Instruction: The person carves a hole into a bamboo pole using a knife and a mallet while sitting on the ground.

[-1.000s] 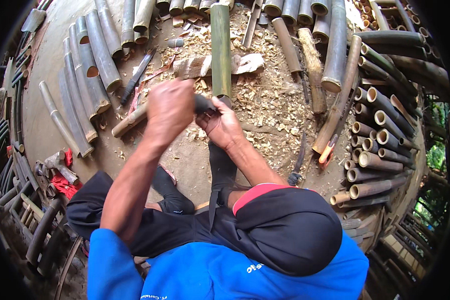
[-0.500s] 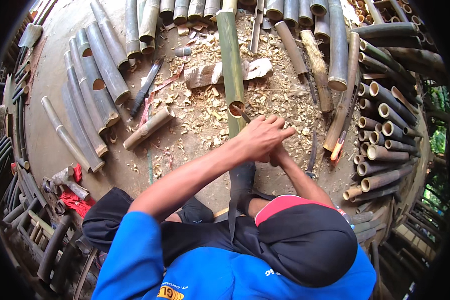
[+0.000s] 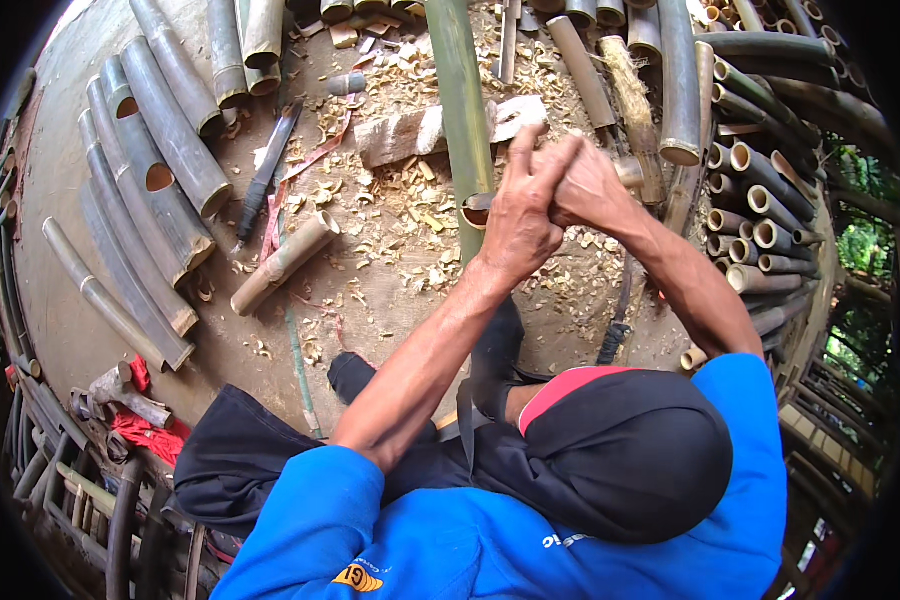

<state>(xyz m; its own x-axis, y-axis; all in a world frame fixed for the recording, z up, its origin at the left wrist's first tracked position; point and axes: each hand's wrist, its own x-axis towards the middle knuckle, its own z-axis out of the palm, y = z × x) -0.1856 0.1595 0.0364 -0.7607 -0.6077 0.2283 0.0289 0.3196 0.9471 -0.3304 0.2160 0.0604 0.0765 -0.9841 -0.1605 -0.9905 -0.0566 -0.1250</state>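
Observation:
A thick green bamboo pole (image 3: 457, 95) runs lengthwise in front of me, with a cut opening near its closer end. The dark blade of a knife (image 3: 479, 201) lies at that opening. My right hand (image 3: 598, 188) is closed around the knife, and its pale wooden handle sticks out to the right. My left hand (image 3: 522, 215) is closed over the tool just beside the opening, pressed against my right hand. Most of the knife between the blade and the handle end is hidden by my hands. Under the pole lies a rough wood block (image 3: 395, 138).
Curled wood shavings (image 3: 390, 215) cover the ground. A short bamboo piece (image 3: 286, 262) and a dark-handled blade (image 3: 270, 170) lie to the left, near several long bamboo tubes (image 3: 175, 125). Stacked bamboo tubes (image 3: 770, 235) stand on the right. My dark-covered leg (image 3: 498, 340) is at the pole's near end.
Both hands have moved up and forward along the pole, with my right arm reaching farther out. The knife has turned more sideways across the opening. The whole view has shifted slightly.

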